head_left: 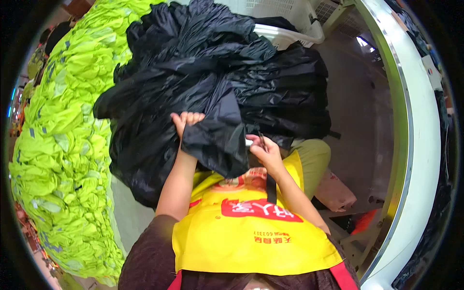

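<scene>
A big heap of thin, shiny black fabric (290, 92) lies in front of me and spreads over my lap. My left hand (187, 120) is closed on it, fingers curled at a fold, and a loose flap (217, 140) hangs over the wrist. To the right of that flap, my right hand (267, 151) is closed in a pinch on a small, dark, slim tool (262, 140) that looks like thread snips. Something small and white (249, 142) shows at its fingertips; I cannot make out what it is.
Bright yellow-green garments (63, 145) are piled high along the left. Behind the black heap stands a white plastic basket (309, 29). A table with a pale metal edge (401, 121) curves down the right. I wear a yellow apron (251, 241); a pinkish bag (334, 192) sits below right.
</scene>
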A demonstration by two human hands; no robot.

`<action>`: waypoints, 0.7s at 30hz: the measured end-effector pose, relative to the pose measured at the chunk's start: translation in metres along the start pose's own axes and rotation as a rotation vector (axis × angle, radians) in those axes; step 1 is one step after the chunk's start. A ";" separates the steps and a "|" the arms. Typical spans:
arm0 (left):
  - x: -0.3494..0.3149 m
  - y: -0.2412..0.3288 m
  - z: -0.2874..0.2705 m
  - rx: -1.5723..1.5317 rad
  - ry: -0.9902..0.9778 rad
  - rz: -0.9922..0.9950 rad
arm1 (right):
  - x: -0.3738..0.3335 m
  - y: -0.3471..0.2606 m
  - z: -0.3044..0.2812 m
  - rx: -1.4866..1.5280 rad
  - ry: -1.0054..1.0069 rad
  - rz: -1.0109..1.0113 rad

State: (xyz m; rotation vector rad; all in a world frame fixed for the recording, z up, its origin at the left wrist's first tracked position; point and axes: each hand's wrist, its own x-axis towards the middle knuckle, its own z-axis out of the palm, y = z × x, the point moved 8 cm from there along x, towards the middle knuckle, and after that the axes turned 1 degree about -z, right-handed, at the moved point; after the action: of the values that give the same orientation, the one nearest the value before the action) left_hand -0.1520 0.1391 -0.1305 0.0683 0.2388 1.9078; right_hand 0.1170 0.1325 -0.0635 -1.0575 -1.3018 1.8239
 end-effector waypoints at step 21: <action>-0.092 -0.051 0.094 2.130 -0.150 -0.118 | 0.015 -0.030 -0.002 -0.083 0.093 -0.134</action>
State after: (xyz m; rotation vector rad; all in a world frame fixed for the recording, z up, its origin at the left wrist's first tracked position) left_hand -0.0577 0.0816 -0.0426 1.4862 1.9303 0.7260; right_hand 0.1136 0.1550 -0.0387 -1.0594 -1.3681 1.6156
